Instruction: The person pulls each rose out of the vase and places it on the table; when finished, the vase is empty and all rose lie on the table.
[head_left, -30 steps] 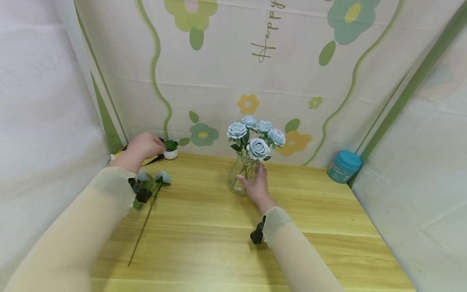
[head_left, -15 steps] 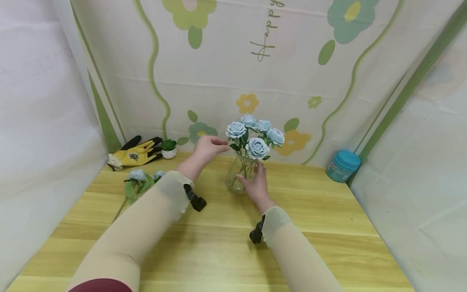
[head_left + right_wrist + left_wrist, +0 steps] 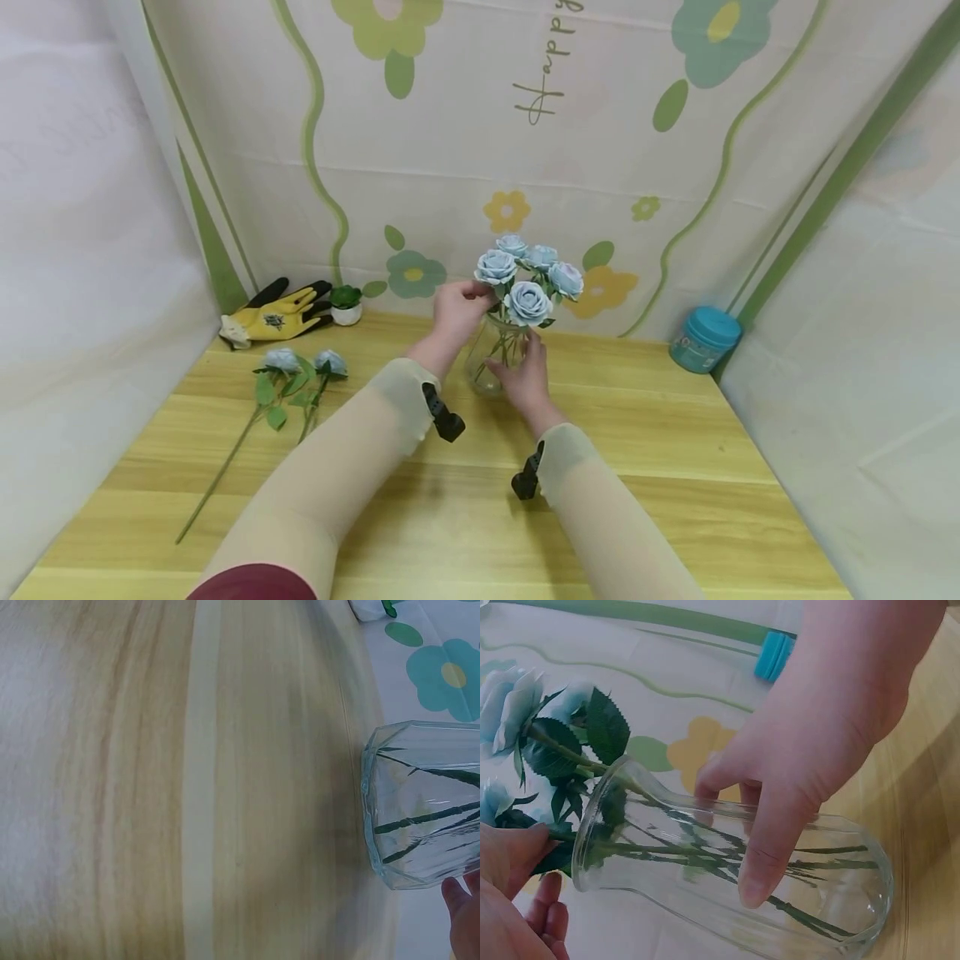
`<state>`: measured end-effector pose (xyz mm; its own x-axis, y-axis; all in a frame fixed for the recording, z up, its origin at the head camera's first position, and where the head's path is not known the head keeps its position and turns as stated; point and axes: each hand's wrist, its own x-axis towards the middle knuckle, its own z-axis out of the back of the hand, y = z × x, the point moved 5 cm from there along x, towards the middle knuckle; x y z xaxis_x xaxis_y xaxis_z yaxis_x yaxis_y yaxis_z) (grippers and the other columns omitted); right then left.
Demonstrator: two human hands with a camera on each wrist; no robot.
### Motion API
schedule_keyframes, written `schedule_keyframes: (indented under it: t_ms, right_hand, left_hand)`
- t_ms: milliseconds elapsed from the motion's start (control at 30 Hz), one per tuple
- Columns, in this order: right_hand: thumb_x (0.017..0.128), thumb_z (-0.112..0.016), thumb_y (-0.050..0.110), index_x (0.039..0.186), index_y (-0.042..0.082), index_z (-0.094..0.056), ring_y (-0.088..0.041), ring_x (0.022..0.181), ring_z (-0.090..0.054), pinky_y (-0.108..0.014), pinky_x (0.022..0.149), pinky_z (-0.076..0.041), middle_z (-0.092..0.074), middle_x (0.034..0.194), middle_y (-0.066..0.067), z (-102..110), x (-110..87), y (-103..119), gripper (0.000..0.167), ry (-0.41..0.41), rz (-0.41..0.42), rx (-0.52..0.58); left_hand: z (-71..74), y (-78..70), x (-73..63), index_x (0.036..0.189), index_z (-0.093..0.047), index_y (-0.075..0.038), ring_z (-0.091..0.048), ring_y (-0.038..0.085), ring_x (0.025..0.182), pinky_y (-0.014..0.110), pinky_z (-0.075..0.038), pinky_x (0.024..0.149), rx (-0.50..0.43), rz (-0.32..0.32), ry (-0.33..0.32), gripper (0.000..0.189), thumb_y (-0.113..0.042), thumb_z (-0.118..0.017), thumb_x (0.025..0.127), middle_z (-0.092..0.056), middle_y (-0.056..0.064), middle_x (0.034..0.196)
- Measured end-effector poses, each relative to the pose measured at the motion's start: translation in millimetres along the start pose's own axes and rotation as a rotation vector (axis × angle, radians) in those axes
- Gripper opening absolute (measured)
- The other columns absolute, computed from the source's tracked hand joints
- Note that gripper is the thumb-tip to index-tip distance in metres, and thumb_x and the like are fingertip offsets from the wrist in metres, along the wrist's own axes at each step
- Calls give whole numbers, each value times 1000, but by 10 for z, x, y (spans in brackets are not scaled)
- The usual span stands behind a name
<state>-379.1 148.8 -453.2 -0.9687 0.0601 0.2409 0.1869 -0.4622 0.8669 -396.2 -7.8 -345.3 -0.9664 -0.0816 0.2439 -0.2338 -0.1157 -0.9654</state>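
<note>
A clear glass vase (image 3: 482,367) stands upright on the table, holding several pale blue roses (image 3: 529,303). Its right side is gripped by my right hand (image 3: 527,379), with thumb and fingers around the glass, as the left wrist view also shows. My left hand (image 3: 459,317) pinches the stem of the leftmost rose (image 3: 496,267) just under its bloom, beside the vase's rim (image 3: 592,825). Green stems (image 3: 817,919) cross inside the glass. In the right wrist view appear the vase's base (image 3: 420,802) and some right fingertips (image 3: 456,896).
Two more blue roses (image 3: 281,360) lie on the table at the left, one partly behind the left sleeve. Behind them are yellow-black gloves (image 3: 277,317) and a small potted plant (image 3: 347,306). A teal-lidded jar (image 3: 705,340) sits at the back right, near the curtain.
My left hand has come rightward from above the gloves to the vase and taken hold of a stem. The leftmost rose has shifted slightly right. My right hand stays on the vase.
</note>
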Motion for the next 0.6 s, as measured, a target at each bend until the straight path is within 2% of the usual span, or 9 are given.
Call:
schedule_keyframes:
  t_ms: [167, 333, 600]
  right_hand:
    - [85, -81, 22, 153, 15, -25, -37, 136, -35, -49, 108, -36, -31, 145, -20, 10, 0, -12, 89, 4, -1, 0]
    - [85, -81, 24, 153, 15, -25, -37, 135, -35, -47, 108, -36, -32, 145, -20, 13, 6, -31, 88, 5, 6, -12]
    - [85, -81, 23, 153, 16, -26, -37, 134, -36, -46, 108, -36, -32, 145, -19, 17, 6, -16, 87, 9, 38, -20]
  left_hand:
    - [-25, -58, -6, 101, -77, -3, -59, 24, 101, 39, -51, 86, 61, -29, -20, 18, -14, -76, 87, -68, 10, 104]
    - [-86, -68, -5, 97, -77, -3, -57, 27, 105, 40, -50, 88, 142, -49, -18, 15, -12, -73, 86, -64, 11, 103]
    - [-155, -109, -34, 96, -75, -5, -54, 25, 107, 40, -47, 90, 155, -135, -44, 14, -3, -73, 82, -62, 7, 107]
